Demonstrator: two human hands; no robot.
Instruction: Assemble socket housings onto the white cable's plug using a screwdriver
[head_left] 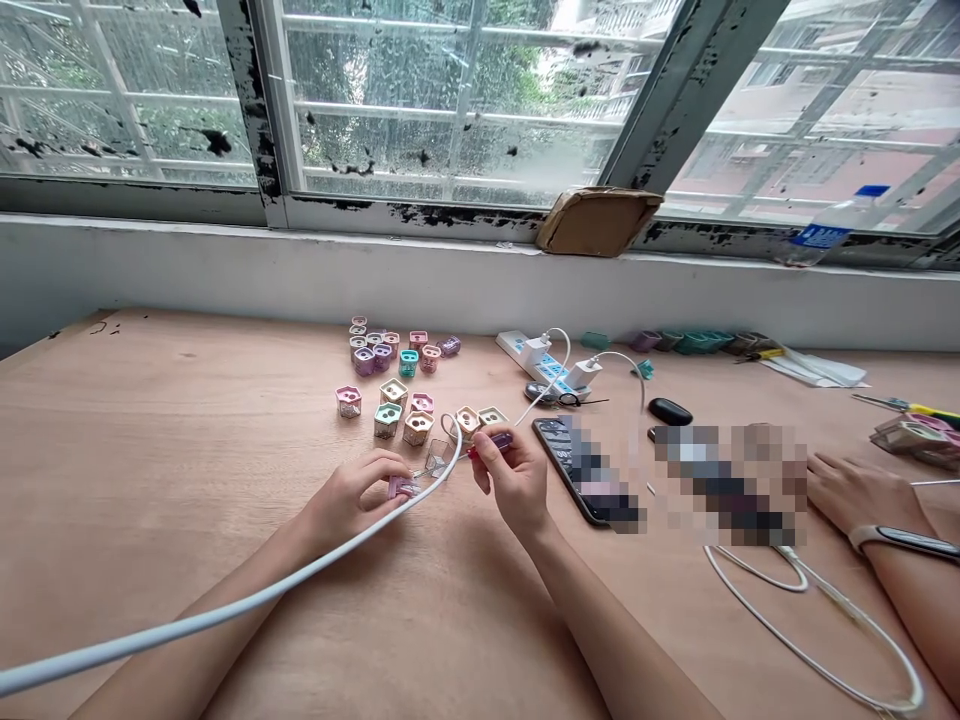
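My left hand [364,492] pinches a small pink-purple pencil sharpener [403,487] just above the table. In my right hand [514,480] is a small screwdriver [501,441] with a dark red-purple handle, its tip pointing left towards the sharpener. A clear sharpener case [437,458] lies between the hands. Behind them stand several two-hole sharpeners, among them a green one [388,420], a cream one [418,428] and a pink one [348,401]. A white cable [300,578] crosses in front of my left forearm and hides part of the view near the fingers.
Farther back sit more sharpeners [364,361] and a white power strip [517,348] with two plugs. To the right lie a phone [570,465], a black oval case [670,411] and a looped cable [847,600]. Another person's hand [847,495] rests at the far right.
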